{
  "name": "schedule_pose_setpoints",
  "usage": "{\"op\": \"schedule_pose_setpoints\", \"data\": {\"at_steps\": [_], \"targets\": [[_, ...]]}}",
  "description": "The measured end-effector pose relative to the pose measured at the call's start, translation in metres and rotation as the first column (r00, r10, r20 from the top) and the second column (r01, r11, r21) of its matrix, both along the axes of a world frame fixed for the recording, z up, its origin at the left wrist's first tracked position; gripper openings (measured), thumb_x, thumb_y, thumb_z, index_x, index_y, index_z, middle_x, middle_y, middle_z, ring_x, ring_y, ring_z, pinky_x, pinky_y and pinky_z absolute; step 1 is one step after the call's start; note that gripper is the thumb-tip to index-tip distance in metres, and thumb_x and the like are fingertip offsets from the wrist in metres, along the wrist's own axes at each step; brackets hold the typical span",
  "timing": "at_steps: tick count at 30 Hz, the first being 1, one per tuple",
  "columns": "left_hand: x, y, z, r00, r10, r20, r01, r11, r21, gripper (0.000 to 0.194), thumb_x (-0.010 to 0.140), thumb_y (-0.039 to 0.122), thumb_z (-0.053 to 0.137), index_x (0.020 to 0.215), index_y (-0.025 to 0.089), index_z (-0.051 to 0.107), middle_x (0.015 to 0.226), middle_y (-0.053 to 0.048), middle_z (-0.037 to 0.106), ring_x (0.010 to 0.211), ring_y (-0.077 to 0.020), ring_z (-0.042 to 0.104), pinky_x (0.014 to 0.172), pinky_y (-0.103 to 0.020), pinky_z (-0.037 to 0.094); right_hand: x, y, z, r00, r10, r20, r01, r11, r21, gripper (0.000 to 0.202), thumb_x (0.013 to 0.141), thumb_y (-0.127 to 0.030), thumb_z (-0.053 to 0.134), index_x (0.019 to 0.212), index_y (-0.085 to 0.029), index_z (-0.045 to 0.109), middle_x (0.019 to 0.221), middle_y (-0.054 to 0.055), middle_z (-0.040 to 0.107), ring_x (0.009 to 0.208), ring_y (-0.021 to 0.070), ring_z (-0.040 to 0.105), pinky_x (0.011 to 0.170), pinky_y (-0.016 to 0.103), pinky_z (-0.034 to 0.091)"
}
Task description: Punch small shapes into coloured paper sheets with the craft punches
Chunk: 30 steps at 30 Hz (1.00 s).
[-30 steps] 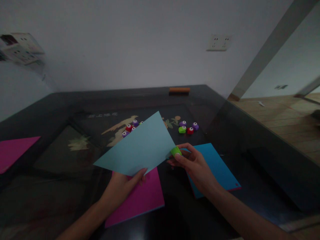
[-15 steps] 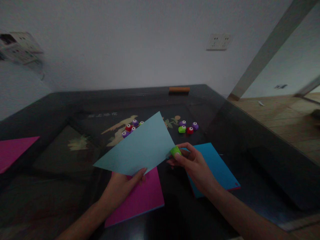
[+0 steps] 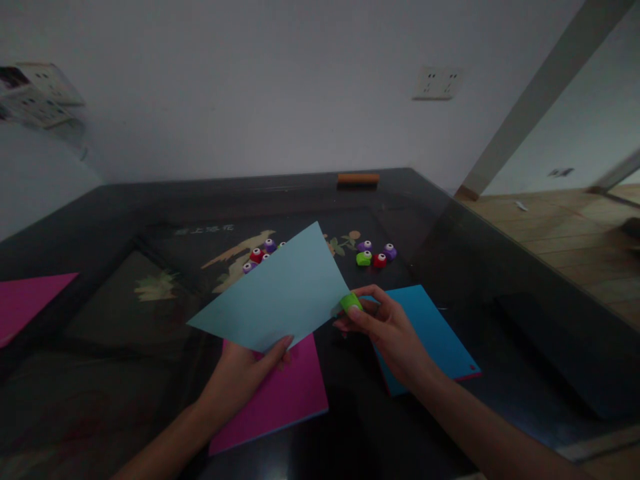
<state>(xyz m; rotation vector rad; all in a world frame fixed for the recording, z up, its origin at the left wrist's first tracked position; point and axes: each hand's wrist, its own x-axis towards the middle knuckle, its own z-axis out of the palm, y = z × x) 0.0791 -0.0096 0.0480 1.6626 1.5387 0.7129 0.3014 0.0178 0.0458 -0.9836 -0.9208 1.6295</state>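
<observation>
Left hand (image 3: 243, 373) grips pale blue paper (image 3: 280, 293) by its near edge, thumb on top, fingers underneath mostly hidden. Right hand (image 3: 397, 330) pinches green punch (image 3: 351, 302) at the paper's right corner, held over the table (image 3: 450, 267); can't tell how far the corner goes in. Paper covers part of the far punch cluster (image 3: 257, 255), count unclear. Pink stack (image 3: 300, 400), toward table's near edge, and blue stack (image 3: 435, 330) both partly blocked by hands. Pink sheet (image 3: 30, 300) cut off at left.
</observation>
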Motion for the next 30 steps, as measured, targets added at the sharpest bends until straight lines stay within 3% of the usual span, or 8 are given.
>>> {"op": "schedule_pose_setpoints", "data": {"at_steps": [15, 30], "targets": [[-0.0016, -0.0017, -0.0045, 0.999, -0.018, -0.041, 0.019, 0.999, 0.038, 0.031, 0.082, 0.038, 0.050, 0.058, 0.022, 0.061, 0.062, 0.001, 0.069, 0.064, -0.0177, 0.065, 0.076, -0.029, 0.048, -0.0003, 0.0010, -0.0014, 1.000, -0.001, 0.001, 0.001, 1.000, -0.008, 0.031, 0.067, -0.032, 0.077, 0.087, -0.020, 0.056, 0.080, 0.002, 0.071, 0.069, 0.0171, 0.069, 0.070, 0.032, 0.052], [0.0004, -0.0022, -0.0039, 1.000, -0.021, -0.021, 0.021, 1.000, 0.000, 0.033, 0.082, 0.039, 0.050, 0.058, 0.021, 0.062, 0.060, 0.000, 0.068, 0.060, -0.0178, 0.065, 0.068, -0.028, 0.050, -0.0004, 0.0026, -0.0015, 1.000, -0.010, -0.011, 0.010, 1.000, 0.000, 0.031, 0.067, -0.032, 0.077, 0.087, -0.019, 0.059, 0.078, 0.001, 0.071, 0.067, 0.0170, 0.068, 0.068, 0.032, 0.053]]}}
